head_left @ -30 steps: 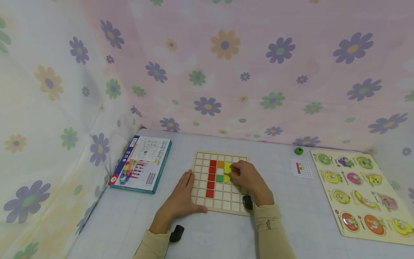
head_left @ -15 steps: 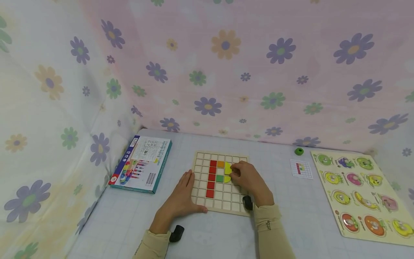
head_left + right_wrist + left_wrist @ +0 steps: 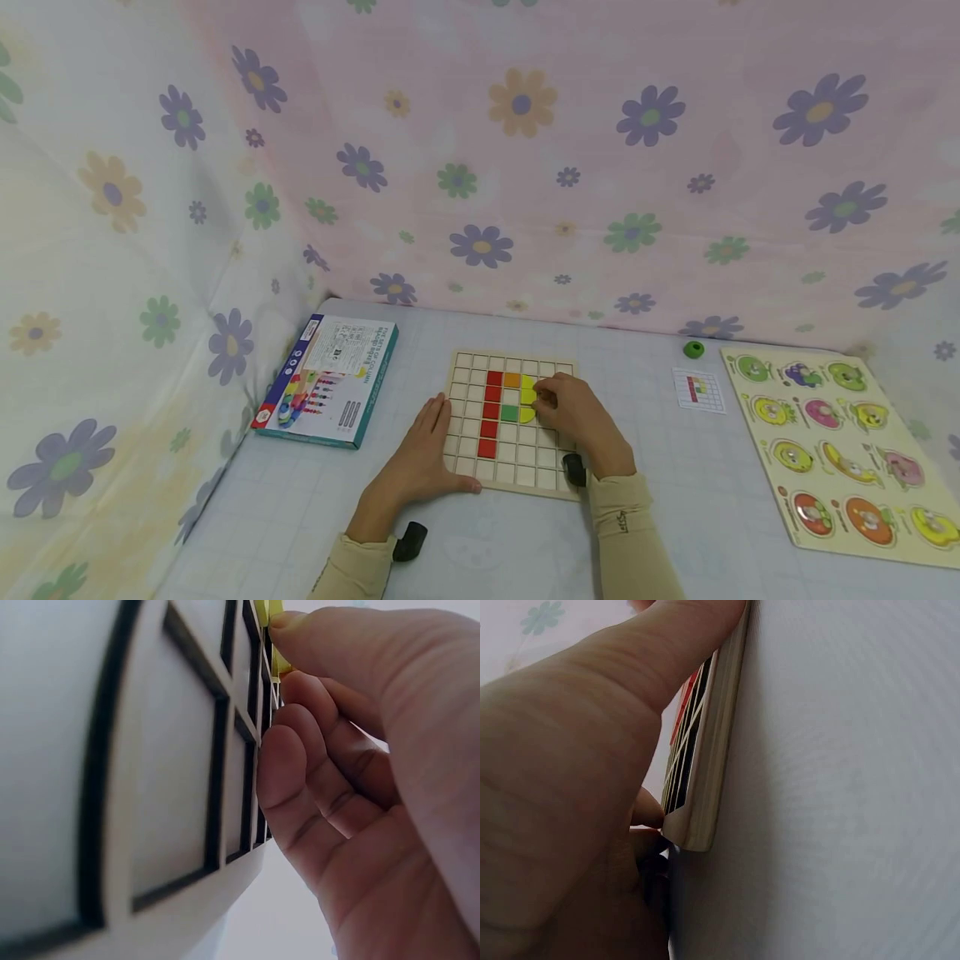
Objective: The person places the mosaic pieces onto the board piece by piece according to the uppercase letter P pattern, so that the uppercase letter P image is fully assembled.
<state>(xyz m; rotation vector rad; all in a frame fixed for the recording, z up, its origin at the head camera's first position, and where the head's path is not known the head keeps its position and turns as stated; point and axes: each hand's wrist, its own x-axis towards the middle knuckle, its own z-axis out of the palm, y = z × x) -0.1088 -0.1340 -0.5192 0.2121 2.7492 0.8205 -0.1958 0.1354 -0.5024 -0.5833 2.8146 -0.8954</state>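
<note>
A wooden grid board (image 3: pixel 510 480) lies flat with a column of red tiles (image 3: pixel 490 410), an orange tile (image 3: pixel 512 380) and a green tile (image 3: pixel 509 412). My right hand (image 3: pixel 588 421) bends over its right side and pinches a yellow tile (image 3: pixel 527 390) between thumb and forefinger. Directly below it sits another yellow tile (image 3: pixel 527 414) with a rounded corner. In the right wrist view the thumb (image 3: pixel 292 630) touches yellow at the top, and the other fingers curl close to the grid. My left hand (image 3: pixel 420 462) rests with straight fingers along the board's left edge, thumb on the front edge.
A small pattern card (image 3: pixel 699 390) shows a similar coloured grid. Behind it is a green bead (image 3: pixel 693 350). A fruit puzzle board (image 3: pixel 840 454) lies at the right, and a toy box (image 3: pixel 330 379) at the left. Flowered cloth (image 3: pixel 525 183) hangs behind the table.
The yellow tile in my right hand has turned or settled slightly, and its rounded outline now lines up with the yellow tile below. My left hand and the board have stayed put.
</note>
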